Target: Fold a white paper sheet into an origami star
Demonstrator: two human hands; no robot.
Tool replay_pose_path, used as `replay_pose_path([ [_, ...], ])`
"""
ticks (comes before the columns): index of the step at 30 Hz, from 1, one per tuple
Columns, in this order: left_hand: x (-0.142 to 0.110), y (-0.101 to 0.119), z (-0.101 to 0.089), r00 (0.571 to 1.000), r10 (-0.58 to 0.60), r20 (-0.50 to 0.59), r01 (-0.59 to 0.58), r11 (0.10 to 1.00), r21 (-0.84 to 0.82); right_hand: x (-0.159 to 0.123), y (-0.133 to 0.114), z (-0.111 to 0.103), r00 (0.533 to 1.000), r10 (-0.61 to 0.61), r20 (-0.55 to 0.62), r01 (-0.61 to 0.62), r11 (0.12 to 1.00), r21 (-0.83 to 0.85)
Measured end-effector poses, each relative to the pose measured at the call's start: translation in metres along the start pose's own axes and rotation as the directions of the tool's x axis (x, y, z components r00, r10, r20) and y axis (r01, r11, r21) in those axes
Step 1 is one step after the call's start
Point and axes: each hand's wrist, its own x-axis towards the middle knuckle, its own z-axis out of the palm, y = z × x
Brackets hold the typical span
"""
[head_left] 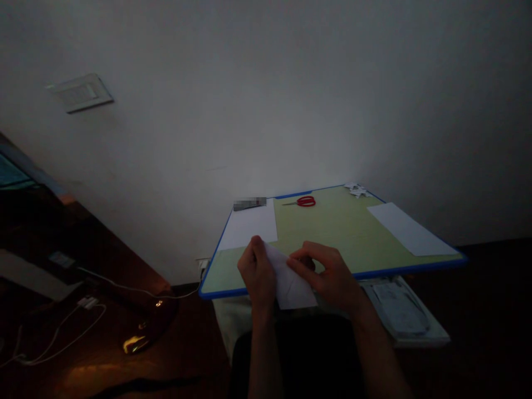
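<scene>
A small piece of white paper [291, 285] is held between my two hands, over the table's near edge. My left hand [258, 271] is closed on its left side, thumb on top. With thumb and index finger, my right hand [328, 271] pinches the paper's right edge. A faint crease line shows low on the paper. Beyond my hands, red-handled scissors [305, 201] lie on the table, blades to the left. White paper [249, 224] lies flat at the left, with a dark, partly blurred object [248, 205] on its far edge.
The pale green table [332, 230] has a blue rim and stands against a wall. Another white sheet [409, 230] lies at the right, and folded paper pieces [357, 190] sit in the far right corner. A white cable [137, 290] hangs at the left. Beneath the table is a box [403, 313].
</scene>
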Motion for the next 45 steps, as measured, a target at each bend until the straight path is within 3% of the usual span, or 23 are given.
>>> replay_pose_path([
  [12,-0.005,0.000,0.004,0.996,-0.086,-0.036,0.081,0.990,-0.120,0.000,0.001,0.003,0.998,-0.009,-0.063,0.009,1.000,-0.005],
  [16,-0.005,0.000,0.010,0.980,-0.171,0.099,0.188,0.961,-0.204,0.002,0.002,0.003,0.980,0.010,-0.199,-0.017,0.999,-0.032],
  [18,-0.005,-0.001,0.011,0.981,-0.138,0.137,0.159,0.975,-0.154,0.003,0.002,0.003,0.963,0.023,-0.267,-0.036,0.998,-0.045],
  [23,-0.006,-0.007,0.012,0.995,-0.056,0.082,0.060,0.997,-0.056,0.003,0.004,0.004,0.949,0.022,-0.314,-0.037,0.998,-0.041],
  [32,-0.007,-0.014,0.012,0.998,-0.003,0.060,0.004,1.000,-0.024,0.004,0.005,0.007,0.959,0.059,-0.278,-0.061,0.998,0.001],
  [35,-0.007,-0.015,0.012,0.999,0.006,0.047,-0.002,0.997,-0.082,0.004,0.009,0.008,0.931,0.096,-0.351,-0.102,0.995,0.002],
  [38,-0.009,-0.010,0.010,0.976,0.014,0.219,0.031,0.980,-0.199,0.003,0.015,0.009,0.874,0.151,-0.462,-0.155,0.987,0.030],
  [41,-0.010,-0.004,0.009,0.893,0.027,0.449,0.079,0.974,-0.215,0.005,0.019,0.010,0.824,0.224,-0.520,-0.196,0.975,0.110],
  [43,-0.009,-0.003,0.008,0.845,0.031,0.534,0.092,0.975,-0.203,0.007,0.020,0.011,0.807,0.280,-0.520,-0.206,0.959,0.196],
  [45,-0.007,-0.005,0.009,0.824,0.040,0.566,0.086,0.977,-0.195,0.008,0.020,0.010,0.816,0.308,-0.489,-0.194,0.943,0.269],
])
